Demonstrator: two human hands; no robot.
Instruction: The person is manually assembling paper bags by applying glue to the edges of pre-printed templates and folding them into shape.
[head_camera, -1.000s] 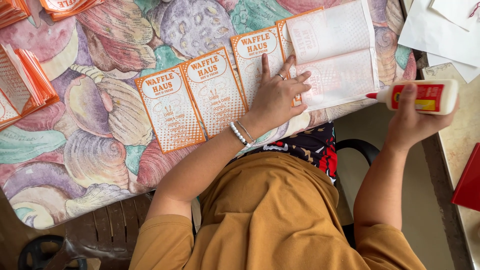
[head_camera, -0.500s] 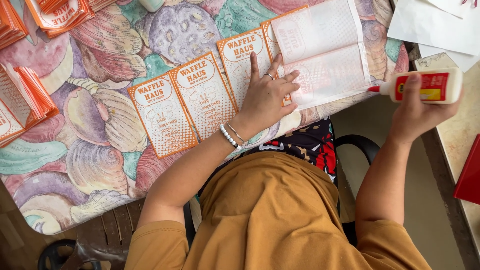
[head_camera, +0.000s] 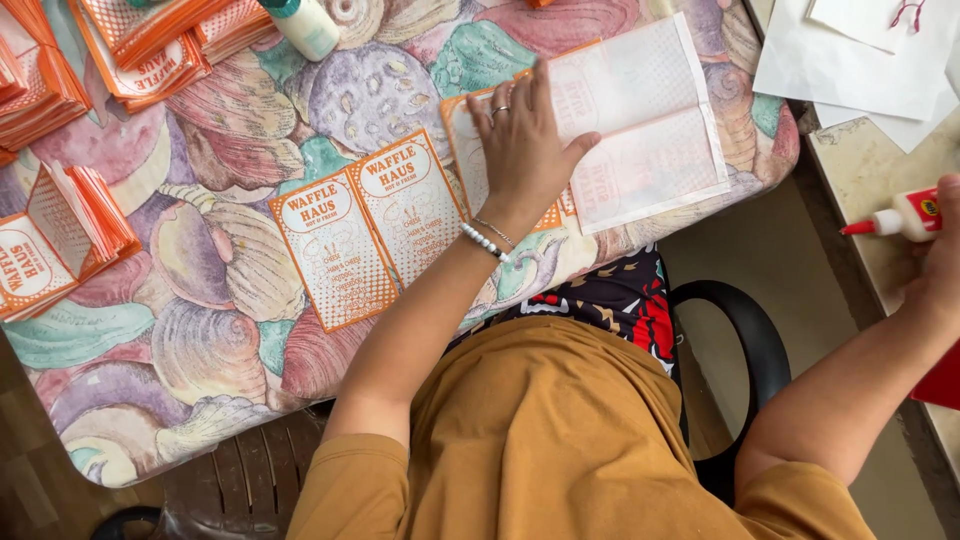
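My left hand (head_camera: 525, 150) lies flat, fingers spread, pressing on orange-and-white printed paper sheets (head_camera: 360, 240) laid in a row on a shell-patterned cushion (head_camera: 180, 330). Under its fingertips is a folded white sheet (head_camera: 650, 140) lying face down. My right hand (head_camera: 940, 265) is at the right edge, holding a white glue bottle with a red tip and red label (head_camera: 900, 215) over a beige counter (head_camera: 860, 190).
Stacks of folded orange paper pieces (head_camera: 60, 240) lie at the left and top left (head_camera: 150, 40). A second glue bottle (head_camera: 305, 25) stands at the top. White papers (head_camera: 860, 60) rest at the top right. A black chair arm (head_camera: 745, 330) curves beside my lap.
My right hand has carried the glue bottle away from the sheets, right and down over the counter. My left hand has slid up and flattened on the sheets. The view has shifted.
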